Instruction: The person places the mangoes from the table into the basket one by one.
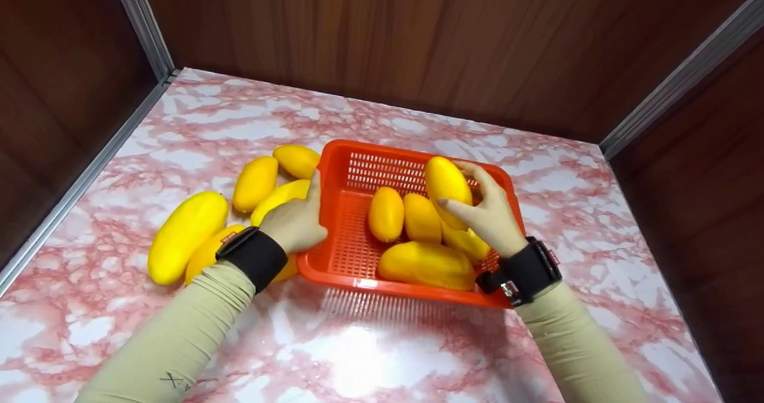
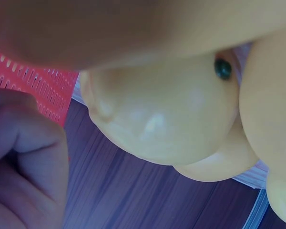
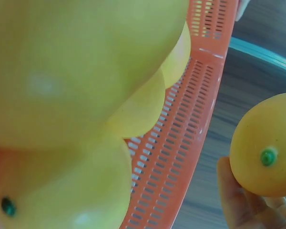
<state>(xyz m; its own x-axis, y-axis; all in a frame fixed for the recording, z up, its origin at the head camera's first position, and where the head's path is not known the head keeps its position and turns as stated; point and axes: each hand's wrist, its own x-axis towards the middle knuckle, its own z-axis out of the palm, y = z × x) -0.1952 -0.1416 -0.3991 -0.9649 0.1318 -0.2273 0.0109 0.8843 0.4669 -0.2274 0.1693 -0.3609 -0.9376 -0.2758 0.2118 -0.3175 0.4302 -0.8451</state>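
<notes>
In the head view, my right hand (image 1: 492, 212) grips a yellow mango (image 1: 444, 182) between thumb and fingers, over the right half of an orange-red plastic basket (image 1: 343, 224). The right wrist view shows the held mango (image 3: 264, 143) with its green stem nub. Below it, several yellow fruits, such as an oval mango (image 1: 386, 215) and a longer fruit (image 1: 427, 264), lie inside the basket. At the basket's left rim, my left hand (image 1: 295, 221) holds the edge, its index finger along the rim and its thumb just over it. Its other fingers are partly hidden.
Left of the basket, several more yellow fruits lie on the pink-and-white marbled table (image 1: 370, 361), among them a large long one (image 1: 188, 236) and a mango (image 1: 255, 183). Brown wood-grain panels (image 1: 382, 39) with metal edge strips enclose the back and sides.
</notes>
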